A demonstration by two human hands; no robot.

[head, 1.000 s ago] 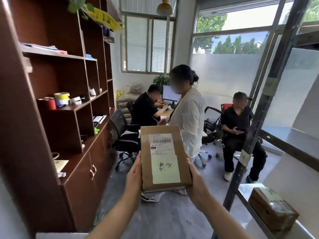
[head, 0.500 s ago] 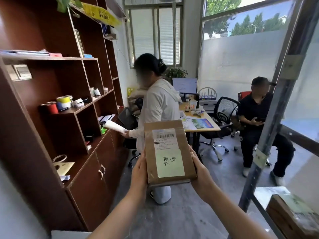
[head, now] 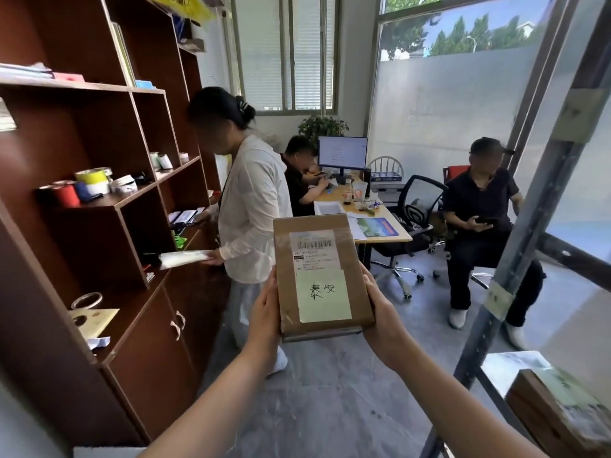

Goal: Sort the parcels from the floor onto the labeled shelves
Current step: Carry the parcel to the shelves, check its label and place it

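I hold a flat brown cardboard parcel (head: 315,249) up in front of me, its face toward the camera. It carries a white barcode label and a pale green note with handwritten characters. My left hand (head: 264,312) grips its left edge and my right hand (head: 380,312) grips its right edge. A metal shelf rack (head: 515,246) stands at the right, with another brown parcel (head: 558,411) lying on its low shelf at the bottom right.
A dark wooden bookcase (head: 132,200) with tape rolls and cupboard doors fills the left. A person in white (head: 251,206) stands beside it just ahead. Two people sit by a desk (head: 380,226) with a monitor and office chairs. Grey floor lies below.
The view has swung left and drawn nearer; the standing person has shifted toward the bookcase. The parcel stays held in both hands, centred in view.
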